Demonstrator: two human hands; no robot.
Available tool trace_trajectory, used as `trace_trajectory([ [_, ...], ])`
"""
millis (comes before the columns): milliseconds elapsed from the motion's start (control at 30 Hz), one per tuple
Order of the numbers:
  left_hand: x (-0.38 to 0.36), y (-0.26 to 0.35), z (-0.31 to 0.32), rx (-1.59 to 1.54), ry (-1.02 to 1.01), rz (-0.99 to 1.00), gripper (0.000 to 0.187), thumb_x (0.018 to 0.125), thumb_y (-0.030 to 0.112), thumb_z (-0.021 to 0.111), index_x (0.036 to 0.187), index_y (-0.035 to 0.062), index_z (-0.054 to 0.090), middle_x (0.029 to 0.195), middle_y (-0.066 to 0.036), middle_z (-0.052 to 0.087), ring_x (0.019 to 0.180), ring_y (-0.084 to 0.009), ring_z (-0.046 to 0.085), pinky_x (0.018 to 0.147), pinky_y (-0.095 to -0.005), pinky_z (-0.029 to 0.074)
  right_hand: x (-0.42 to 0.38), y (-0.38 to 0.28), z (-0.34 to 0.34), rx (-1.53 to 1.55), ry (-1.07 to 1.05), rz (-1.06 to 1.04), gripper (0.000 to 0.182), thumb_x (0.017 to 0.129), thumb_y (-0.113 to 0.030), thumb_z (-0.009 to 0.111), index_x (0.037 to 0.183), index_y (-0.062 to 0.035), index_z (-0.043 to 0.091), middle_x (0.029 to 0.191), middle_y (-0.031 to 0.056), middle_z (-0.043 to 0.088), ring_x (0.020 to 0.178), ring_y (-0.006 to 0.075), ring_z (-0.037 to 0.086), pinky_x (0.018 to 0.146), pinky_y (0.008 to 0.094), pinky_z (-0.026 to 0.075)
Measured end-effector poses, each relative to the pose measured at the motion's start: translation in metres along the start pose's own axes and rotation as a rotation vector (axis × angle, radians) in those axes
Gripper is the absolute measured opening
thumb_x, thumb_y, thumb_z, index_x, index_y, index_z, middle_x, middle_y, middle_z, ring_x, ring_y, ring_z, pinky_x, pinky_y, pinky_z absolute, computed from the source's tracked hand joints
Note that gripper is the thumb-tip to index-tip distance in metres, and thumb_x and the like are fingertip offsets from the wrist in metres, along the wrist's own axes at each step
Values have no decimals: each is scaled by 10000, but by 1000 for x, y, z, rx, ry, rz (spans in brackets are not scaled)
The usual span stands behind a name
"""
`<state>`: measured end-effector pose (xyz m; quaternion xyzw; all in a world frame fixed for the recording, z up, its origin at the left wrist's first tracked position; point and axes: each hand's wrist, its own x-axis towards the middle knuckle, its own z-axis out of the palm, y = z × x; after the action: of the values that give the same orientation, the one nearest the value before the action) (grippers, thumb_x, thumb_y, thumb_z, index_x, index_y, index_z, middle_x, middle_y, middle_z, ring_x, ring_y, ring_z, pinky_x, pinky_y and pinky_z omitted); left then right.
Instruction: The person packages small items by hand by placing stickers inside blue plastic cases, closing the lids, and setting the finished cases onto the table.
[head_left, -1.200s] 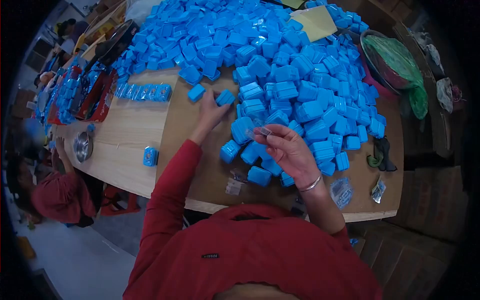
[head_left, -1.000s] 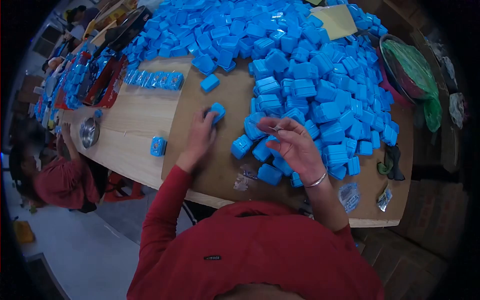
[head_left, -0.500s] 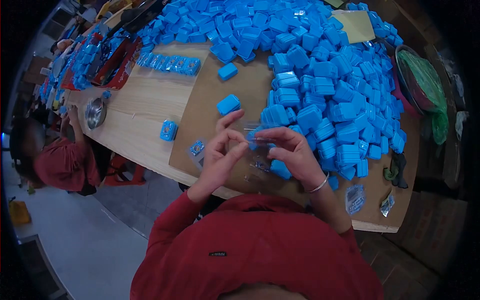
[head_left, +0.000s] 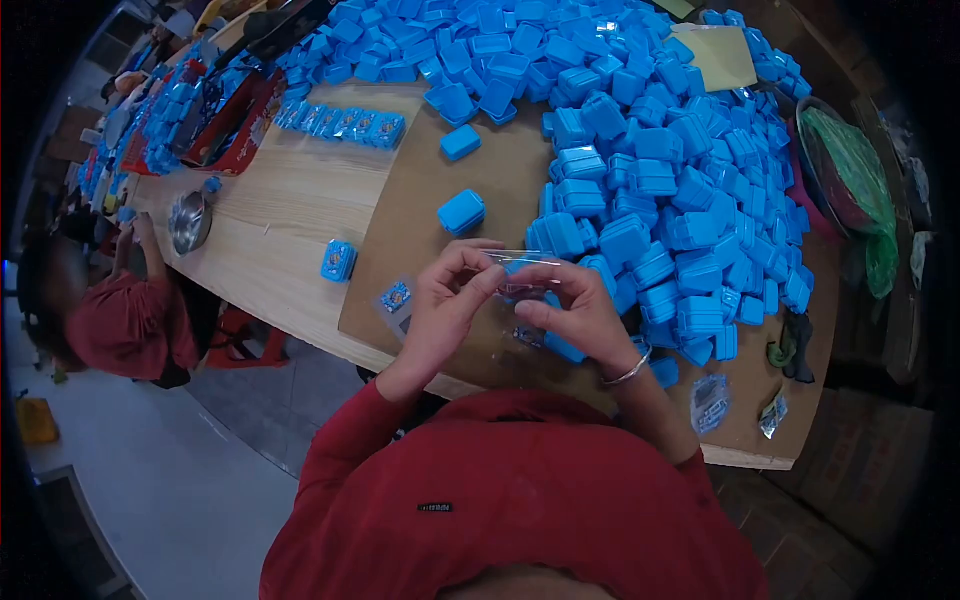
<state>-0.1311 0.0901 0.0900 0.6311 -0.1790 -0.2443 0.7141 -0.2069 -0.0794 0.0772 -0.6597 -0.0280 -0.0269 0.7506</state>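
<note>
Two hands, left and right, pinch a clear bag between them over the brown board. Just beyond the left hand lies a blue box, with a smaller one past it. Right of these spreads a big heap of blue boxes. Left, on the pale table, sit a lone box, a row of boxes and a metal bowl, near a seated person.

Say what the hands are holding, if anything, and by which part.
A clear plastic piece, apparently a small bag: the left hand pinches its left side, and the right hand holds its right side.
</note>
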Motion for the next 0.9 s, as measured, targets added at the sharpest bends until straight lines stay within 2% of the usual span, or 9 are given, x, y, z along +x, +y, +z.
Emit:
trace_trajectory([
  [100, 8, -5, -12, -556, -28, -305, 118, 915, 141, 527, 927, 33, 572, 1127, -119, 583, 1020, -169, 562, 873, -307, 443, 7, 1, -3, -392, -23, -224, 261, 781, -50, 678, 1036, -37, 626, 1007, 78, 649, 960, 171, 601, 824, 296, 476],
  [233, 12, 4, -6, -647, 6, -339, 146, 918, 167, 524, 951, 34, 575, 1101, -123, 601, 1002, -172, 567, 870, -305, 439, 10, 17, -10, -691, 23, -290, 267, 765, -32, 678, 1026, -56, 631, 995, 104, 649, 944, 207, 615, 818, 297, 477],
  [300, 13, -5, -9, -623, 25, -275, 136, 899, 144, 559, 970, 32, 586, 1068, -108, 612, 923, -162, 580, 842, -292, 440, 8, 15, -8, -539, 50, -217, 236, 764, -57, 683, 996, -52, 639, 957, 95, 660, 869, 206, 622, 800, 303, 469],
  [400, 38, -34, -21, 21, 328, 134, 194, 888, 187, 579, 985, 20, 574, 1102, -113, 602, 916, -180, 578, 853, -315, 436, 9, 14, -3, -192, 128, -88, 177, 796, -74, 675, 967, -36, 645, 911, 71, 675, 820, 156, 625, 763, 277, 474],
  [500, 72, -78, -57, 1158, 442, 412, 245, 872, 216, 604, 1009, 20, 553, 1119, -108, 572, 927, -159, 559, 844, -306, 436, 16, 9, 1, 52, 204, -55, 147, 852, -84, 644, 963, 12, 635, 907, 54, 678, 824, 88, 608, 710, 228, 485],
  [600, 66, -84, -54, 1103, 238, 334, 233, 842, 157, 641, 1008, 34, 534, 1110, -102, 540, 962, -150, 534, 817, -272, 444, 23, 7, 1, 113, 326, 25, 150, 865, -80, 628, 967, 31, 629, 897, 68, 675, 799, 93, 614, 700, 229, 495],
  [700, 52, -79, -50, 243, 95, -67, 281, 802, 62, 667, 1033, 47, 508, 1140, -93, 498, 1048, -163, 503, 843, -270, 440, 26, 6, -4, 19, 342, 103, 158, 874, -79, 615, 981, 36, 626, 894, 70, 670, 786, 89, 616, 690, 227, 504],
  [800, 29, -55, -42, -164, 120, 98, 357, 761, -8, 681, 1051, 62, 484, 1173, -87, 479, 1085, -177, 499, 868, -285, 440, 30, 8, -3, -37, 286, 169, 165, 881, -85, 606, 995, 32, 628, 893, 64, 667, 788, 87, 615, 687, 225, 503],
  [900, 14, -41, -48, -98, 68, 210, 396, 749, -28, 685, 1067, 76, 472, 1201, -83, 464, 1100, -172, 497, 893, -303, 435, 33, 4, 3, 62, 243, 205, 177, 883, -93, 604, 1005, 34, 629, 894, 58, 664, 806, 81, 610, 695, 222, 493],
])
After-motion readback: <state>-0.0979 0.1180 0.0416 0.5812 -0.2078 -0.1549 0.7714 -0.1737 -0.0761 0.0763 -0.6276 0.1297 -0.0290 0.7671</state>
